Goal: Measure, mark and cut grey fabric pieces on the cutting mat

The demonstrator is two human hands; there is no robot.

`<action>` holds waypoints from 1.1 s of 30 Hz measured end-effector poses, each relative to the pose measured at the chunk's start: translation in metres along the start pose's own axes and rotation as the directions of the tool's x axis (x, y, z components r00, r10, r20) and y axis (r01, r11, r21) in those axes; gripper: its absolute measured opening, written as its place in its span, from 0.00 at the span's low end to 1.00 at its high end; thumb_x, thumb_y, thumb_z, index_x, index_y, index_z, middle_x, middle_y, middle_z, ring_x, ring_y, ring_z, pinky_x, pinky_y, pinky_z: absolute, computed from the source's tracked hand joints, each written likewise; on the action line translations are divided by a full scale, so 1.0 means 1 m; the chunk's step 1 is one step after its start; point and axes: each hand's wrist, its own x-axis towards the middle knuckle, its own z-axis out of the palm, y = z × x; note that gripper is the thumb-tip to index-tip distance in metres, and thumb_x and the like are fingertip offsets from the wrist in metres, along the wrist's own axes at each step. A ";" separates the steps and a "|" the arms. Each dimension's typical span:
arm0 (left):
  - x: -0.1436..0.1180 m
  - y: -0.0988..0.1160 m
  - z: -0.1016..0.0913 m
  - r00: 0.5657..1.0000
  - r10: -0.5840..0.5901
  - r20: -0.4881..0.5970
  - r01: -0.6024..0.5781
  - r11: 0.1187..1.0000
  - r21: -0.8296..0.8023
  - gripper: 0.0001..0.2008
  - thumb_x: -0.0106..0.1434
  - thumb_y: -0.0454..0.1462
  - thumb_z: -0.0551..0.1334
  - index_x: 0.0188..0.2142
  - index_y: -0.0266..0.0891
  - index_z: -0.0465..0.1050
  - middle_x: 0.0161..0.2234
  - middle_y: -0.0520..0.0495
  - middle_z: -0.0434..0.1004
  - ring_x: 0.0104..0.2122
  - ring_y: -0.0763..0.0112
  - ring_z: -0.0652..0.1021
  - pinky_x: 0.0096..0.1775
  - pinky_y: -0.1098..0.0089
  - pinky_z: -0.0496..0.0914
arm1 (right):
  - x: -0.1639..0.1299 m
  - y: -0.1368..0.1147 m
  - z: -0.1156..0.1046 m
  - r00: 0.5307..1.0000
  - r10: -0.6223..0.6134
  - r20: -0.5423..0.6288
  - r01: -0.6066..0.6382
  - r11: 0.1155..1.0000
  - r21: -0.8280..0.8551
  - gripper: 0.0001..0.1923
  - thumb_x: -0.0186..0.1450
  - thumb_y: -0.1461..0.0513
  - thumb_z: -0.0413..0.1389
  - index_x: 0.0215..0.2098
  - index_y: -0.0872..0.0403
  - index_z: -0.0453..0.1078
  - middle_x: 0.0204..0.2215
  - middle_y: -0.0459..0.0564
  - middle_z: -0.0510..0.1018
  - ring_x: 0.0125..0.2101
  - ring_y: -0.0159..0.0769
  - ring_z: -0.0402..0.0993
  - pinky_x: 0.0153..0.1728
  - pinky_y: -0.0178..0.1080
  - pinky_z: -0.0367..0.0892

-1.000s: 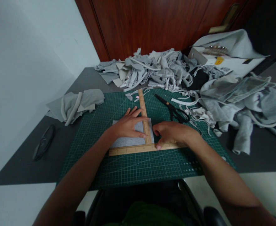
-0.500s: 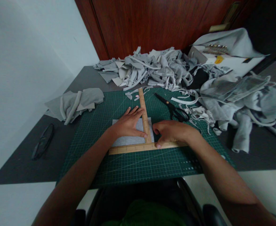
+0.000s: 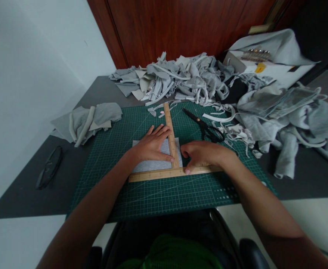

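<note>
A wooden T-square ruler (image 3: 170, 129) lies on the green cutting mat (image 3: 152, 201), its long crossbar nearest me and its stem pointing away. Under the stem is a grey piece of fabric (image 3: 160, 158), partly covered by my left hand. My left hand (image 3: 154, 145) lies flat with fingers spread over the fabric, its thumb against the stem. Right of the stem, my right hand (image 3: 200, 155) is curled, thumb pressed on the crossbar, which runs on under the palm. The undersides of its fingers are hidden. Black scissors (image 3: 204, 125) lie just beyond the right hand.
Grey fabric scraps (image 3: 175, 78) are heaped at the back, with another pile (image 3: 287, 116) at right. A white box (image 3: 273, 71) stands behind that pile. Folded cloth (image 3: 93, 119) and eyeglasses (image 3: 49, 167) lie at left. A wooden door (image 3: 180, 28) rises behind.
The whole view has shifted slightly. Both hands, the T-square ruler and the fabric keep the same places relative to each other.
</note>
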 end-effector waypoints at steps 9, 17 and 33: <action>0.000 0.000 0.000 1.000 -0.005 -0.006 0.005 1.000 -0.007 0.63 0.51 0.71 0.67 0.75 0.39 0.52 0.76 0.33 0.50 0.76 0.39 0.48 0.73 0.40 0.37 | -0.004 -0.006 -0.003 0.999 0.034 0.011 -0.034 0.999 0.011 0.22 0.54 0.54 0.73 0.39 0.51 0.70 0.41 0.48 0.80 0.39 0.42 0.74 0.30 0.39 0.56; 0.000 0.001 -0.001 1.000 0.000 -0.007 0.000 1.000 -0.013 0.63 0.50 0.71 0.68 0.75 0.40 0.53 0.76 0.34 0.51 0.76 0.39 0.49 0.73 0.39 0.38 | -0.001 -0.003 -0.001 1.000 0.016 0.001 -0.016 1.000 0.001 0.20 0.55 0.53 0.72 0.38 0.51 0.71 0.38 0.48 0.80 0.36 0.41 0.73 0.29 0.39 0.56; 0.002 0.005 0.000 1.000 -0.023 0.003 0.023 1.000 0.011 0.62 0.53 0.71 0.66 0.74 0.38 0.53 0.76 0.33 0.50 0.76 0.40 0.48 0.73 0.41 0.37 | -0.002 -0.001 -0.002 1.000 0.004 0.012 -0.004 1.000 0.011 0.22 0.54 0.54 0.73 0.40 0.51 0.72 0.41 0.49 0.81 0.38 0.42 0.74 0.31 0.38 0.57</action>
